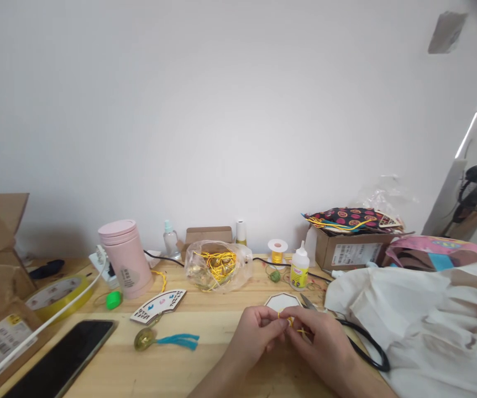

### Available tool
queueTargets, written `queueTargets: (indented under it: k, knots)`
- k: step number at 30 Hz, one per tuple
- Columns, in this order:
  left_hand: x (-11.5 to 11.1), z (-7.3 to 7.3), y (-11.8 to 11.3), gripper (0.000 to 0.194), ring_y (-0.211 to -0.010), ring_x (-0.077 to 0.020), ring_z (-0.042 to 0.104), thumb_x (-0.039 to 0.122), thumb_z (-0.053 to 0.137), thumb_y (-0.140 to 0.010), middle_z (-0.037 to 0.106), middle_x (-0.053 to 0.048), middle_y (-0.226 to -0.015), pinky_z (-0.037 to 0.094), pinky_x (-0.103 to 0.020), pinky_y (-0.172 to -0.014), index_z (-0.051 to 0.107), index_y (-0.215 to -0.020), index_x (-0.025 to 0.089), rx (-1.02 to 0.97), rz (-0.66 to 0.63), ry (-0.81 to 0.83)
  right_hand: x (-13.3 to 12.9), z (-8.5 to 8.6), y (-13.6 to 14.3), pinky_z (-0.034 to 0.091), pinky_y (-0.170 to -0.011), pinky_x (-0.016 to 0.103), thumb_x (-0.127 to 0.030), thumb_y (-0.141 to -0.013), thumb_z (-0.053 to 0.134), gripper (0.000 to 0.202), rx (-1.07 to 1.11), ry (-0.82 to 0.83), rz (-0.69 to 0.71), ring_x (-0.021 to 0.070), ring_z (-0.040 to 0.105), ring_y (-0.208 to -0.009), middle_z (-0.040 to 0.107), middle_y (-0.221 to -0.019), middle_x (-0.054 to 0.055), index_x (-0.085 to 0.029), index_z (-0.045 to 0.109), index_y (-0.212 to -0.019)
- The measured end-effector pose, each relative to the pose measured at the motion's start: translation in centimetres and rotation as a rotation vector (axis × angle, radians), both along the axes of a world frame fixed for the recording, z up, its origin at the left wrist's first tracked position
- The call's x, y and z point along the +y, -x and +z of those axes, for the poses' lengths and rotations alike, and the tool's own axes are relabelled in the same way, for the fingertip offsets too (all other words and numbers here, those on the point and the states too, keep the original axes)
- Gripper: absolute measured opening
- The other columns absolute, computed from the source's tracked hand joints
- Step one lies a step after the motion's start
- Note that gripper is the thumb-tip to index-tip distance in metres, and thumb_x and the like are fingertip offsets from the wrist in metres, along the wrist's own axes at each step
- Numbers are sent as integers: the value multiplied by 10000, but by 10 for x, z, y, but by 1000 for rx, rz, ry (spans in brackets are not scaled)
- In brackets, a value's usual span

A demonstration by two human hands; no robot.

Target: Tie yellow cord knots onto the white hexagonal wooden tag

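Note:
My left hand (257, 334) and my right hand (319, 337) meet above the wooden table, fingertips pinched together on a thin yellow cord (290, 320). Short ends of the cord show between the fingers. Behind my hands lies a white octagonal piece with a dark edge (283, 301), partly covered by them. Scissors with black handles (373, 362) lie by my right hand, their blades partly hidden. To the left are a fan-shaped decorated piece (158, 305) and a gold round ornament (144, 339) with a blue tassel (179, 340).
A glue bottle (299, 268), a yellow cord spool (277, 253) and a plastic bag of yellow cords (219, 266) stand behind. A phone (62, 359), pink cup (126, 260) and tape roll (59, 296) are left; white cloth (424, 320) and a full box (350, 251) are right.

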State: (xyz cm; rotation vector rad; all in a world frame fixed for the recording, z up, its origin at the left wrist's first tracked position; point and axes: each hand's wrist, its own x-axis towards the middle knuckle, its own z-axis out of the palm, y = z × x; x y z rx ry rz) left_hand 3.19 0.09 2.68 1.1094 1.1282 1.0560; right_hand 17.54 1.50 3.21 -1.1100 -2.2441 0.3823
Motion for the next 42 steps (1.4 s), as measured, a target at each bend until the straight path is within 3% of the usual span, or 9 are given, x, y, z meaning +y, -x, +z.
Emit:
queueTargets:
  k: [7, 16, 27, 35, 42]
  knots:
    - [-1, -1, 3, 265, -363, -30, 390, 368, 582, -622, 537, 25, -491, 258, -163, -374, 611, -629, 104, 49, -13, -86, 3, 6, -2, 390, -538, 202, -208, -709, 482, 127, 8, -68, 14, 128, 546, -659, 602, -712, -7, -249, 597, -743]
    - [-3, 2, 2, 237, -505, -89, 467, 313, 578, -630, 614, -36, -579, 368, -198, -487, 671, -684, 101, 123, 38, -141, 4, 9, -4, 378, -508, 201, -221, -690, 516, 106, -10, -84, 2, 123, 548, -589, 628, -641, -26, -252, 617, -703]
    - [-5, 6, 2, 198, -547, -113, 500, 273, 547, -647, 624, -24, -576, 366, -198, -511, 664, -649, 114, 217, 103, -189, 2, 7, -3, 386, -533, 205, -183, -697, 495, 116, -49, -57, 10, 130, 550, -634, 620, -670, -17, -237, 595, -677]
    - [-5, 6, 2, 181, -741, -183, 576, 249, 557, -646, 667, -73, -746, 437, -260, -688, 658, -712, 114, 221, 130, -226, 4, 7, -4, 396, -555, 209, -192, -709, 492, 124, -63, -26, 21, 133, 553, -676, 621, -715, -21, -249, 601, -723]
    - [-4, 1, 4, 337, -652, -138, 553, 248, 595, -623, 613, -32, -681, 428, -236, -612, 574, -935, 121, 121, 130, -201, 5, 7, -4, 398, -564, 214, -195, -711, 474, 141, -59, 16, 16, 142, 553, -708, 623, -733, -15, -249, 603, -721]
